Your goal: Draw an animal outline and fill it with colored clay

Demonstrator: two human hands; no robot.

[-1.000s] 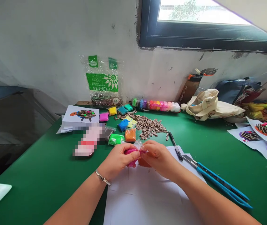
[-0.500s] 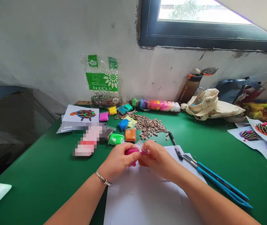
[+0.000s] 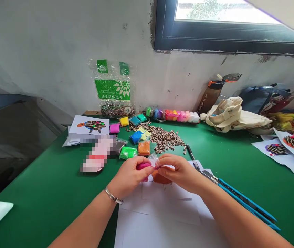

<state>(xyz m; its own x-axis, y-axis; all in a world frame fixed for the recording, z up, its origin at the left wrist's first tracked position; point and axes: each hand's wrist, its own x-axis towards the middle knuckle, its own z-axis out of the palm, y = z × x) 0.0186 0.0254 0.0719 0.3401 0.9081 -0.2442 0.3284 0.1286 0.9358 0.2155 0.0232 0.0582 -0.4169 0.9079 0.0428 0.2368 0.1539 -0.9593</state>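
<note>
My left hand (image 3: 133, 172), with a silver bracelet at the wrist, is closed around a clear packet of pink modelling clay (image 3: 144, 166). The fingertips of my right hand (image 3: 176, 168) pinch a bit of pink clay at the packet's mouth, touching the left fingers. Clear plastic film (image 3: 153, 159) sticks up between the two hands. Beneath them, on white paper (image 3: 159, 220), lies a flat orange clay shape (image 3: 162, 176) with thin drawn loops below it. My right hand partly covers that shape.
Several coloured clay packets (image 3: 144, 148) and a heap of sunflower seeds (image 3: 166, 139) lie behind my hands. A pen (image 3: 192, 156) and a blue-handled cutter (image 3: 247, 203) are at the right. Decorated cards (image 3: 88, 125) sit at the left, and a seed bag (image 3: 113, 89) leans on the wall.
My right hand has shifted slightly to the right, away from the packet, with its fingers more extended. More of the orange shape shows below. The left hand stays almost in place.
</note>
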